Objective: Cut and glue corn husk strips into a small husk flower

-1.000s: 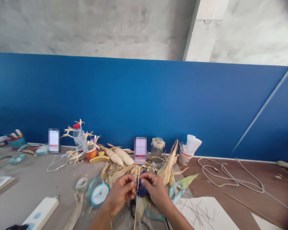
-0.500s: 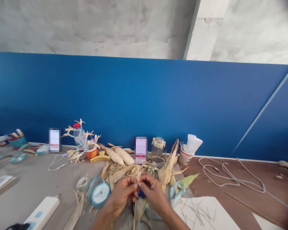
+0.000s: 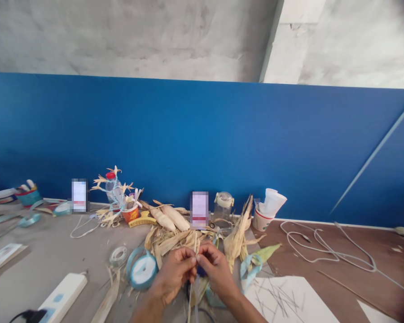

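Observation:
My left hand (image 3: pixel 179 271) and my right hand (image 3: pixel 214 268) meet fingertip to fingertip low in the middle of the view. Both are closed in a pinch on a narrow pale strip of corn husk (image 3: pixel 195 240), whose top sticks up between them. Below the fingers, pale lengths hang down; whether they belong to the same strip I cannot tell. Dried corn husks (image 3: pixel 170 242) lie heaped just behind the hands. A roll of blue ribbon (image 3: pixel 143 272) rests left of my left hand, and a loop of blue ribbon (image 3: pixel 247 271) lies right of my right hand.
Behind stand a phone (image 3: pixel 199 208), a clear jar (image 3: pixel 223 208) and a cup with white paper (image 3: pixel 263 220). Thin wires lie on a white sheet (image 3: pixel 301 291) at right. A tape roll (image 3: pixel 118 255) and a power strip (image 3: pixel 65 296) are at left. A white cable (image 3: pixel 336 255) curls far right.
The view has shifted slightly, so things sit a little further right. My hands keep their pinch on the husk strip, with the fingertips only slightly moved.

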{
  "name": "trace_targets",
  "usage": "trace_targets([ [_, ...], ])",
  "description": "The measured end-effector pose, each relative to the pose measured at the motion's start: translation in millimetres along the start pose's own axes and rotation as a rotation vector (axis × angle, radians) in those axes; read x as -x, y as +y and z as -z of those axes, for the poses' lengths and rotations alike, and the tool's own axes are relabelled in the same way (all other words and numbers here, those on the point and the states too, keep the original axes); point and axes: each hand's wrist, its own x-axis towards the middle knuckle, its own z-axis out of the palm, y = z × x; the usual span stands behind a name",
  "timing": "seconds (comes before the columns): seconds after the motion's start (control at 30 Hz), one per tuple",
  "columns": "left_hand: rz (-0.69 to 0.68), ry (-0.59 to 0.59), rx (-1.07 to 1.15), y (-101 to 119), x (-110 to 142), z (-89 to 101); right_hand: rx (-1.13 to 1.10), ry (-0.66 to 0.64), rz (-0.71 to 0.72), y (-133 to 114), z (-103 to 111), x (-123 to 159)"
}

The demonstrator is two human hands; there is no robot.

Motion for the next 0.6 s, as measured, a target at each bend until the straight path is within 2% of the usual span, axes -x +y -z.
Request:
trace_targets([
  [0.2,0.032,-0.022,0.04,2,1,-2.4,-0.184,-0.024,-0.121,-5,-1,0],
  [0.37,0.061,-0.039,0.059,1,1,-2.1,-0.31,-0.103,-0.234,1,-2,2],
  [0.6,0.085,-0.042,0.071,-2,1,-1.8,-0.338,-0.075,-0.206,9,-6,2],
])
